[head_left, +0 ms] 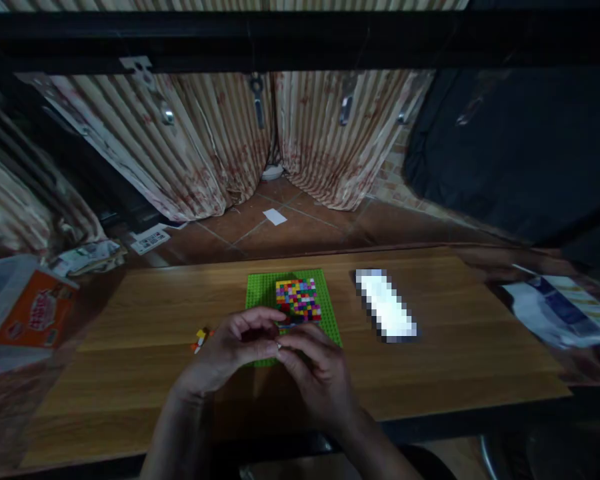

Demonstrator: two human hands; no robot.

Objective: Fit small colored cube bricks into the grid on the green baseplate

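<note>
Green baseplate [257, 291] on table [120, 373], centre, far edge roughly parallel to table's; long axis unclear, near edge partly covered by hands. Multicolour brick block [300, 297] on it, sides roughly aligned. Right hand [323, 367] pinches tiny pale piece [279, 345], direction unreadable; left hand [223, 350] thumb meets it, index raised, grip can't tell. Loose bricks [200, 339] left. Phone [387, 307] right, slanted. Tub [35, 307]: orange label, white characters illegible. Floor sheet [151, 239]: QR-type code.
</note>
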